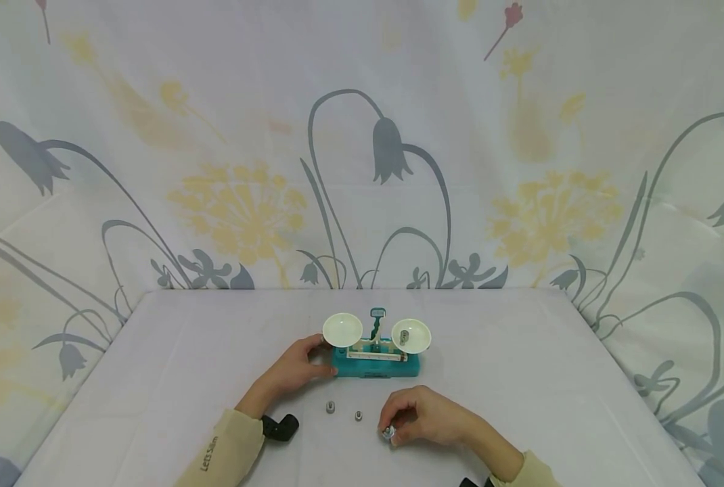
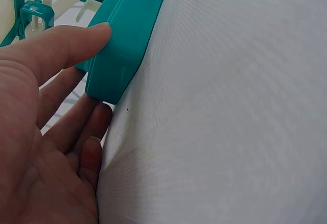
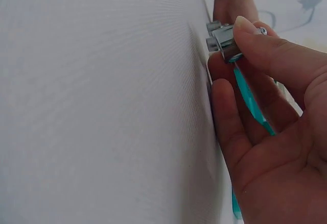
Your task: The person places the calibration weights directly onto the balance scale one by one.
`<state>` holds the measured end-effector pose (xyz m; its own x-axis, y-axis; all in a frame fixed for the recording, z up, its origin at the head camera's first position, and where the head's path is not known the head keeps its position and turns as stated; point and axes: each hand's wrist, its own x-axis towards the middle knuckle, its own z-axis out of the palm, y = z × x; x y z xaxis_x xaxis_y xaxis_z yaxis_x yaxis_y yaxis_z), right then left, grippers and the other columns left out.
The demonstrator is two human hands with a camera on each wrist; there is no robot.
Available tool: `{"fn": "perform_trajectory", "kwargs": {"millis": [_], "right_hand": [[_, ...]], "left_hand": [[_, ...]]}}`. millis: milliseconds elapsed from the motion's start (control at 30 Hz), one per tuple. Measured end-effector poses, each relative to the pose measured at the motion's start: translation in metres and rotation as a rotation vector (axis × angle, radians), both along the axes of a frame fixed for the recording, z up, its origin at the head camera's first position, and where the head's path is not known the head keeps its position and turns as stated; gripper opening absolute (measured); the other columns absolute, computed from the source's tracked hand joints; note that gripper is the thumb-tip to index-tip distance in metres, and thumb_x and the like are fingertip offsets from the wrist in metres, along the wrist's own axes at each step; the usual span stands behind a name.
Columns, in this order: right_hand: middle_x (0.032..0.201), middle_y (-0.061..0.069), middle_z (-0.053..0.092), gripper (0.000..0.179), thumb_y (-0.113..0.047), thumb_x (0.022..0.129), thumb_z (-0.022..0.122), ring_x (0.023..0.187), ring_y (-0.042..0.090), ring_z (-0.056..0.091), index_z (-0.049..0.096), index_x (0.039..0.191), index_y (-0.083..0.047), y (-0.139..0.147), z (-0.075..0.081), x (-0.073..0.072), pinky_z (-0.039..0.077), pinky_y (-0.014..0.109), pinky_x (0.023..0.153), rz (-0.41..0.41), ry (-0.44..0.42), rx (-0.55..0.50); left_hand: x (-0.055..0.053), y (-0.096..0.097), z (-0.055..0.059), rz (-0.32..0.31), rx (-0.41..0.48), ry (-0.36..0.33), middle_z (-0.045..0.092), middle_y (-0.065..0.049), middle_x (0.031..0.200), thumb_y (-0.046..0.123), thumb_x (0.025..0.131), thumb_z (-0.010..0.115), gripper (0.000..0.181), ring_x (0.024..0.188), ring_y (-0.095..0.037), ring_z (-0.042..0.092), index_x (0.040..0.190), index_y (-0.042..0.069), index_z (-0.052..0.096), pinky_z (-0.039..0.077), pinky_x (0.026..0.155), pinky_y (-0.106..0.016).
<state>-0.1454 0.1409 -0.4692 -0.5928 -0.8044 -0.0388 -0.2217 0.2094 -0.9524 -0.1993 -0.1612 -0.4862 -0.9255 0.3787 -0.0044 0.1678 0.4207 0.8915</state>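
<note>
Teal plastic base of a balance scale (image 1: 371, 367), at centre of the head frame, a little below mid-height. Two cream pans sit above it: left-hand pan (image 1: 342, 330) bare inside; right-hand pan (image 1: 421, 336) carries one small metal weight (image 1: 404, 337). Left hand (image 1: 295, 368): clamped on the left end of the base, thumb laid along the front face, fingers behind; left wrist view confirms, with the base at upper left of that frame. Right hand (image 1: 425, 416), lower centre-right of the head frame: thumb and fingers together on a knobbed silver weight (image 1: 388, 432), pinched below and apart from the scale. Two smaller weights, one (image 1: 330, 407) nearer the left hand and one (image 1: 358, 416) nearer the right, stand on the white cloth (image 1: 490, 338), between the hands. Beige sleeves (image 1: 234, 446) enter at the bottom edge; black device (image 1: 281, 427) at left wrist. Backdrop (image 1: 386, 223): pale fabric, grey and yellow flower print.
</note>
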Motion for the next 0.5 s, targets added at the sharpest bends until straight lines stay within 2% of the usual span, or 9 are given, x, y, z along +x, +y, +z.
{"fn": "perform_trajectory", "kwargs": {"millis": [167, 500], "right_hand": [[0.098, -0.002, 0.07, 0.019, -0.008, 0.082, 0.08, 0.087, 0.007, 0.06, 0.075, 0.1, -0.009, 0.0007, 0.0001, -0.0003, 0.054, 0.025, 0.081, 0.001, 0.035, -0.009], [0.099, -0.001, 0.069, 0.018, -0.007, 0.082, 0.079, 0.087, 0.008, 0.061, 0.074, 0.099, -0.009, 0.0008, 0.0019, 0.0007, 0.056, 0.026, 0.08, -0.007, 0.03, -0.018]], "left_hand": [[-0.0009, -0.0001, -0.0016, -0.003, 0.002, 0.002, 0.06, -0.009, 0.132, 0.017, 0.082, 0.081, 0.055, 0.134, -0.035, 0.046, 0.131, 0.004, 0.059, 0.032, 0.113, -0.054], [-0.0006, -0.0007, -0.0024, -0.009, -0.003, 0.012, 0.059, -0.01, 0.132, 0.016, 0.083, 0.081, 0.055, 0.133, -0.035, 0.046, 0.132, 0.004, 0.059, 0.033, 0.113, -0.054]]}}
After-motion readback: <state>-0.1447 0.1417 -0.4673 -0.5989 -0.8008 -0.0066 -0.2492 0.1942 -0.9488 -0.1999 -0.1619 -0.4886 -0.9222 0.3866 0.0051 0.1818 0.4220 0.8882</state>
